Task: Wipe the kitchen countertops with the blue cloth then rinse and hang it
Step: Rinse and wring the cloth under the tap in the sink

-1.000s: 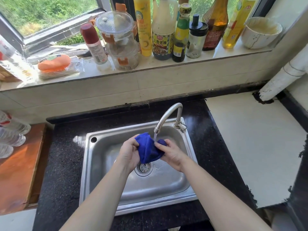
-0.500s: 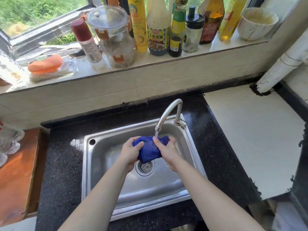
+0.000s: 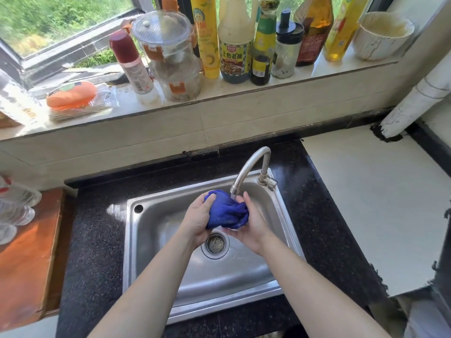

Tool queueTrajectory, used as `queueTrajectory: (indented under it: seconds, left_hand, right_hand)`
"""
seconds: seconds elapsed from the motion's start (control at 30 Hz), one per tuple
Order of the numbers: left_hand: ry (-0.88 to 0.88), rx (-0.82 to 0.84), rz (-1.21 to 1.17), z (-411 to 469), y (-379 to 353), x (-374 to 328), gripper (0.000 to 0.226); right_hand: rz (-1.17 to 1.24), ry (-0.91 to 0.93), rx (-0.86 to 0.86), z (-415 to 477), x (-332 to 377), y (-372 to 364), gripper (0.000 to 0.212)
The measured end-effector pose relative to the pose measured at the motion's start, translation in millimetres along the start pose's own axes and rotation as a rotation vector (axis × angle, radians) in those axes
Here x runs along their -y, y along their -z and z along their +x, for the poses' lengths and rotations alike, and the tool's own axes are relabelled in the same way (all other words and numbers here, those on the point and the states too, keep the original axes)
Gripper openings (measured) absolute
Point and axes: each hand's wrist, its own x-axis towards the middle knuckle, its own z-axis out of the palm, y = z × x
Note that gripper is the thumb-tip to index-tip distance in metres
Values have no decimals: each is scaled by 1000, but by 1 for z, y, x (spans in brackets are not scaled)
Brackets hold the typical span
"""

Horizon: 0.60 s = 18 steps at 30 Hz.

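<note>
2 hands: together over the sink (image 3: 128,252), blue cloth (image 3: 225,212) squeezed btw them
left hand (image 3: 196,222): fingers curled round the cloth, thumb on top
right hand (image 3: 252,228): cupped under & against the cloth's other side, gripping it
cloth: bunched up, right under the faucet (image 3: 251,162) spout, above the drain (image 3: 215,243)
water: short stream hitting the cloth
counter (image 3: 97,240): black speckled, w/ sauce bottles (image 3: 235,45) up on the windowsill (image 3: 244,93)

The dark speckled tabletop (image 3: 97,240) fills the lower middle of the frame, with a steel sink (image 3: 146,259) sunk into it. A white board (image 3: 366,203) covers its right part. Along the top, the windowsill (image 3: 341,68) carries bottles (image 3: 235,52), stacked clear containers (image 3: 170,59) and a white bowl (image 3: 383,37).
</note>
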Motion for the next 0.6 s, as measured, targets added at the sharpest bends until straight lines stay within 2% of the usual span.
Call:
queueTrajectory:
  seconds: [0.07, 0.13, 0.2, 0.27, 0.33, 0.43, 0.5, 0.6]
  left_hand:
    - [-60, -137, 158, 3, 0, 0, 21]
    - [-126, -293, 344, 7, 5, 4, 15]
    - [-110, -328, 364, 7, 9, 8, 14]
    - [-20, -289, 244, 6, 5, 12, 16]
    - [34, -268, 165, 9, -4, 16, 15]
    - [8, -296, 224, 16, -15, 25, 27]
    - [-34, -353, 303, 18, -18, 30, 41]
    - [-123, -445, 437, 18, -18, 34, 49]
  right_hand:
    - [-9, 40, -15, -2, 5, -3, 36]
    - [-129, 137, -82, 4, 3, -5, 27]
    - [-249, 234, -105, 8, -2, -9, 22]
    - [-260, 231, -139, 14, -8, -11, 44]
    - [-248, 244, -178, 10, -7, -16, 40]
    - [-325, 247, -222, 8, -7, -21, 27]
    - [-360, 242, -269, 10, -8, -26, 34]
    - [-399, 228, -372, 16, -13, -31, 49]
